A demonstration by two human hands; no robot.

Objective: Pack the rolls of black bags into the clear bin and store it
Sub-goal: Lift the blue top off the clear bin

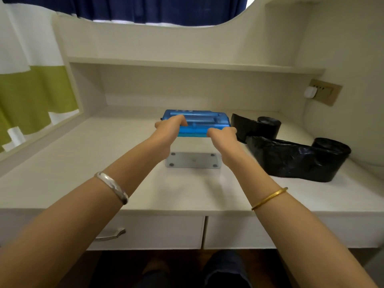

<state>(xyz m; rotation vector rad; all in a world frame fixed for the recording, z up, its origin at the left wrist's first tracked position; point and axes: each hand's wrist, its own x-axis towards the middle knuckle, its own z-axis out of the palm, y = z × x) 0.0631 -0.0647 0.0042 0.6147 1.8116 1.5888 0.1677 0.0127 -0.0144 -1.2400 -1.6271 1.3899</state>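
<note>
A clear bin (194, 161) stands on the white desk (83, 173) at the middle, and its blue lid (197, 121) sits over its top. My left hand (172, 126) grips the lid's left end with curled fingers. My right hand (222, 134) grips the lid's front right corner. Two rolls of black bags lie on the desk to the right of the bin: a smaller far roll (257, 126) and a larger near roll (297, 159), each partly unrolled. I cannot tell whether the lid is seated on the bin or lifted off it.
A shelf (187, 65) runs above the desk's back. A wall socket (324, 92) with a white plug is at the right. Two drawers (149, 231) sit under the desk front, the left with a metal handle. A curtain (31, 96) hangs at the left.
</note>
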